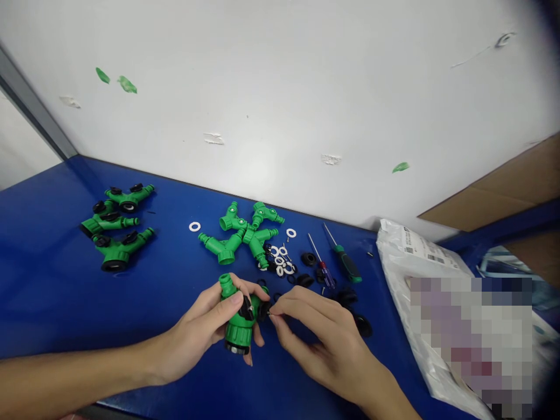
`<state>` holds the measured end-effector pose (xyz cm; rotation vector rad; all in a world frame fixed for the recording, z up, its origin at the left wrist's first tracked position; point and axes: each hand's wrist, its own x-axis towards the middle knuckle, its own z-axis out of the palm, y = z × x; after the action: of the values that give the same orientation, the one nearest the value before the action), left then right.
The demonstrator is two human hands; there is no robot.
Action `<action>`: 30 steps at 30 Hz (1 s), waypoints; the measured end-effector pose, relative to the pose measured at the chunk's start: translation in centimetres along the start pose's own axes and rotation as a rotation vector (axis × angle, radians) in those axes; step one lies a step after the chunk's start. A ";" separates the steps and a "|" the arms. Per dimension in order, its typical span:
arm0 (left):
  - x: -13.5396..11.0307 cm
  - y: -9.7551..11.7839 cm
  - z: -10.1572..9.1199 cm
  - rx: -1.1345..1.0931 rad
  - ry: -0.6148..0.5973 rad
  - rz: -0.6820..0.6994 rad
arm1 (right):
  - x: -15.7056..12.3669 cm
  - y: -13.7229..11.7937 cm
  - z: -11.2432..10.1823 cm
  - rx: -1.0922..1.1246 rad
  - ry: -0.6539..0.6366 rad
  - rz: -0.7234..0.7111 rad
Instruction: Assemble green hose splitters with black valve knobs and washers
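My left hand (205, 329) is wrapped round a green Y-shaped hose splitter (238, 318) with black knobs, held just above the blue table (52, 291). My right hand (319, 332) is pinched at the splitter's right side, thumb and forefinger pressed together on something too small to make out. Just beyond my hands lie several loose green splitter bodies (240, 233), white washers (280, 259) and black rings (308, 259).
Three finished green splitters with black knobs (116, 224) sit at the far left. Two screwdrivers (345, 259) lie right of the loose parts. A white plastic bag (420, 262) covers the table's right end. A white wall rises behind; cardboard shows at far right.
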<state>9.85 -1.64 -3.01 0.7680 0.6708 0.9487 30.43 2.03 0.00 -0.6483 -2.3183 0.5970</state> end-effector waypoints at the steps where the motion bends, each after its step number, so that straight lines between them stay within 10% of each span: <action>1: 0.0 0.0 0.0 0.001 0.001 0.001 | -0.1 0.0 0.2 -0.022 0.003 0.005; 30: 0.0 -0.1 0.3 0.004 0.035 -0.033 | 0.0 0.0 0.5 -0.304 -0.093 -0.044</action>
<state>10.14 -1.71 -2.90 0.7426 0.7140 0.9324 30.06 1.96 -0.37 -0.7174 -2.5289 0.2599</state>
